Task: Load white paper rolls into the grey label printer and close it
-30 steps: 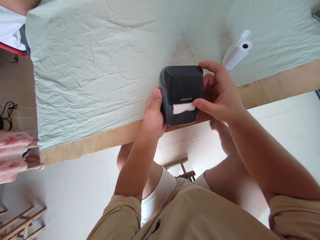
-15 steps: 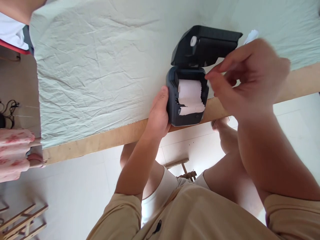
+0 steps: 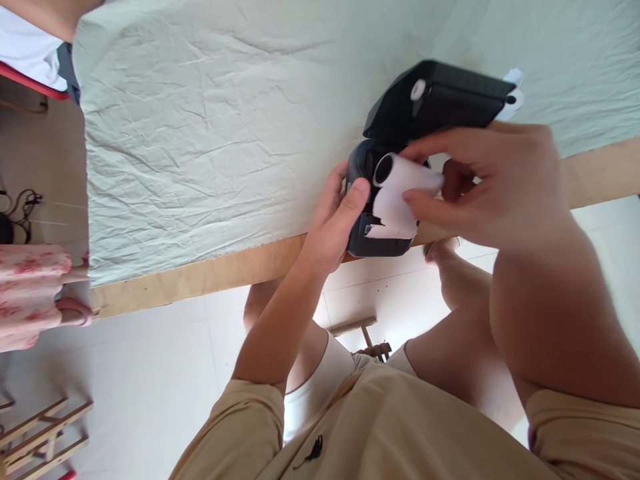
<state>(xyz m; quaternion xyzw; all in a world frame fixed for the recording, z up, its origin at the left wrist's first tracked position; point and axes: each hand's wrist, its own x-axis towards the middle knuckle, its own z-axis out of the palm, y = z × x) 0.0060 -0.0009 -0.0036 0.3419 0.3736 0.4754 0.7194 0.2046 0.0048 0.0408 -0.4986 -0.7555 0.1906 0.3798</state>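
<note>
A small black receipt printer (image 3: 383, 248) stands at the table's near edge, its lid (image 3: 440, 93) swung up. My left hand (image 3: 337, 217) grips the printer's left side, thumb over the rim. In my right hand (image 3: 490, 180) is a white paper roll (image 3: 410, 175), pinched between thumb and fingers. The roll sits tilted and partly lifted from the compartment, its hollow core facing left. A torn paper end (image 3: 393, 231) hangs over the printer's front edge.
A pale green cloth (image 3: 210, 147) covers the table, with a bare wooden edge (image 3: 200, 272) along the front. White paper (image 3: 515, 100) lies behind the lid. Another person's arm (image 3: 55, 17) shows at top left. A wooden rack (image 3: 45, 433) stands on the floor.
My right hand has taken hold of the paper roll and tilted it up out of the compartment. The printer has shifted slightly right, and my left thumb now lies over its rim.
</note>
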